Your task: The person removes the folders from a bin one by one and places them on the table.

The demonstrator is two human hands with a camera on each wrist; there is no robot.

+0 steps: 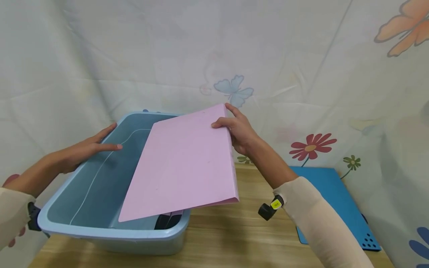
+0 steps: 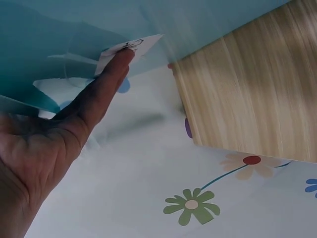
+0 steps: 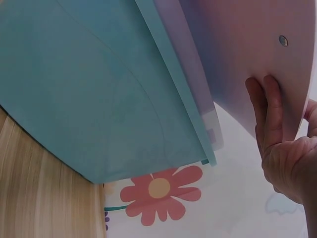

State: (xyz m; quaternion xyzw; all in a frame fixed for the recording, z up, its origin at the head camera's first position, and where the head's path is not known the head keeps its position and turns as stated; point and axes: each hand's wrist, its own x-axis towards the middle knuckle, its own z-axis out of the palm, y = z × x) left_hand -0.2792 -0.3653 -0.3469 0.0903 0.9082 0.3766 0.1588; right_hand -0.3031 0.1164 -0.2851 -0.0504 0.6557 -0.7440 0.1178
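A pink folder (image 1: 181,160) slants over the right side of a light blue plastic bin (image 1: 110,233). My right hand (image 1: 239,130) grips it at the upper right corner, thumb on the front cover, fingers behind. In the right wrist view, two fingertips (image 3: 272,84) press the folder's back below a small metal rivet (image 3: 283,41). My left hand (image 1: 88,149) straddles the bin's left rim, thumb reaching inside. Straight fingers lie along the outer wall in the left wrist view, over a white paper label (image 2: 141,45). Part of the bin's inside is hidden behind the folder.
Dark items (image 1: 167,221) show in the bin's near right corner. The bin stands on a wood-grain table (image 1: 221,238). A flat blue case (image 1: 335,201) with small dark dots lies at the right. Behind hangs a white sheet (image 1: 174,56) printed with flowers and butterflies.
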